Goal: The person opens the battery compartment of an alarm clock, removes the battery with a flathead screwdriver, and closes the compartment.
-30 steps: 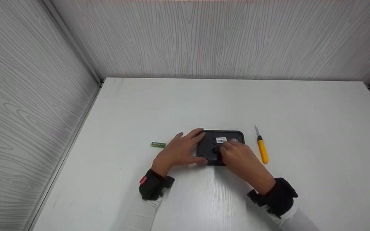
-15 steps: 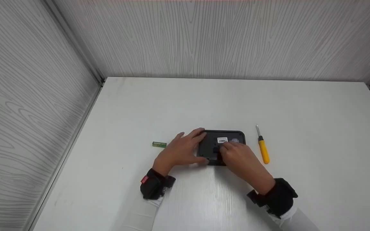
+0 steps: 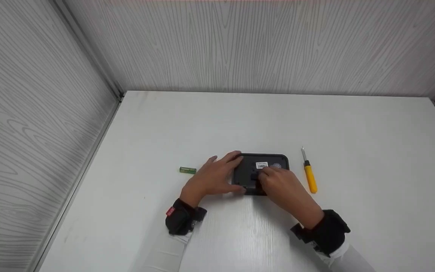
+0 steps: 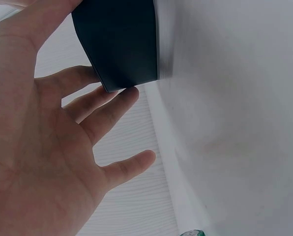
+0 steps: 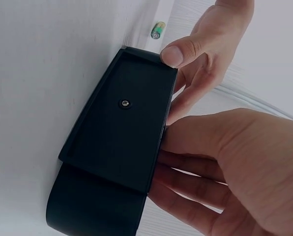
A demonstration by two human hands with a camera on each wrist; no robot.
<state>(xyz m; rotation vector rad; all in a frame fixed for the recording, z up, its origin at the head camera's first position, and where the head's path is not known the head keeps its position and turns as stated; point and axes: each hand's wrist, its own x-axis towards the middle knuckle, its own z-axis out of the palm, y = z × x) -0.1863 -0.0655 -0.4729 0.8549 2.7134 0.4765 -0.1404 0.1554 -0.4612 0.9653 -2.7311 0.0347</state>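
Observation:
A black wedge-shaped device (image 3: 246, 170), much like a desk calculator lying face down, shows its back with a white barcode label and a round sticker. My left hand (image 3: 212, 177) grips its left end, thumb on the near edge and fingers at the far edge. Over the lower middle of the back, my right hand (image 3: 283, 187) has its fingers bent and pinched together at a small black piece (image 3: 254, 176), mostly hidden under the fingertips. In the right wrist view, the device's near side (image 5: 114, 113) shows a recessed screw.
A green battery (image 3: 187, 170) lies on the white table (image 3: 217, 124), left of my left hand. To the right of the device is a screwdriver (image 3: 310, 177) with a yellow handle, its tip pointing away. Grey wood-grain panels (image 3: 221, 45) rise behind and beside the table.
Both hands hold nearly the same pose on the device. The whole scene has shifted very slightly right in the head view.

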